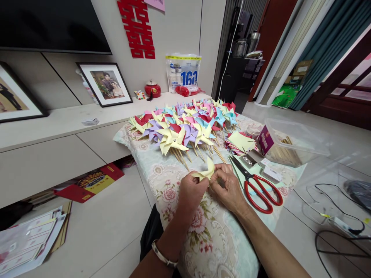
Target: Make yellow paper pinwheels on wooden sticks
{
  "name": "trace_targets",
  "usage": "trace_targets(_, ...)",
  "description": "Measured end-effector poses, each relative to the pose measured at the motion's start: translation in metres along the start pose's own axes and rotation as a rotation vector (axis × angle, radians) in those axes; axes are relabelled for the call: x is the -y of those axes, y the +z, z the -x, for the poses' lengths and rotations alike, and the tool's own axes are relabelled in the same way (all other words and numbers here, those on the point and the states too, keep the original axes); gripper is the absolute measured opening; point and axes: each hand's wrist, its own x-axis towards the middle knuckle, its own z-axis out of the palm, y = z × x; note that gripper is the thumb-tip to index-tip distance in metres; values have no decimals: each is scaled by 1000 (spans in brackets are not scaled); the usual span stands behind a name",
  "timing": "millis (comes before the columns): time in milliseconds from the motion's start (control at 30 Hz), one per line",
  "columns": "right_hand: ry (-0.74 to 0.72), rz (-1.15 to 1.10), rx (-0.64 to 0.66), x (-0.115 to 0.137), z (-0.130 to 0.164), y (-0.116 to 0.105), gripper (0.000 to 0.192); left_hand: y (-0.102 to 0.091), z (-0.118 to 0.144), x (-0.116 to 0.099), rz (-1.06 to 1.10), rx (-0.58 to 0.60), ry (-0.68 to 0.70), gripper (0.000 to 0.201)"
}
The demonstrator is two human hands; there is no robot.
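Flowery cloth (162,173) covers a low table in the middle of the frame, in a room with a pale floor. At the far end of the cloth lies a big pile of paper pinwheels (188,123) in yellow, purple, blue, pink and red, each on a thin wooden stick.

Near the middle, both hands meet over the cloth. The left hand (191,192) and the right hand (227,187) are closed in a pinch on one small yellow paper piece (206,171). It sticks up between the fingertips, with one corner curled over. A bracelet (164,255) sits on the left wrist at the bottom.

It looks like the folding step: the corners of the paper are being bent toward the middle to make a new pinwheel. I think the next move needs a steady pinch so the folds do not spring back, and a stick to pin them.

Just right of the hands lie red scissors (259,189). Behind them is a stack of cut paper squares (240,142), and at the right a clear box (292,143) with sticks inside.

The fingers hide most of the yellow paper, so I cannot tell how many corners are folded. Small flat things by the scissors are hard to make out. Both arms are cut off at the bottom edge.
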Motion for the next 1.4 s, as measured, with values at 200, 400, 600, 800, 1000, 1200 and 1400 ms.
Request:
trace_targets(200,-18,22,-30,-1,0,-2,12,0,-1,10,-40,-77,30,5)
trace_targets(400,-24,13,-239,0,8,-9,13,2,2,0,124,-76,-30,13)
trace_targets(600,50,228,-119,-24,-6,-69,15,-1,-1,5,223,-70,-19,18)
trace_targets(800,202,632,191,-46,-59,-143,22,-3,-4,12,198,-6,17,15)
trace_targets(1000,327,812,440,-58,-77,-126,25,1,1,4,199,-43,-1,12)
trace_targets(1200,424,934,551,-59,-81,-110,22,2,-1,6,176,-32,-16,13)
trace_targets(1400,407,958,604,-56,-81,-111,25,6,0,10,185,-79,3,11)
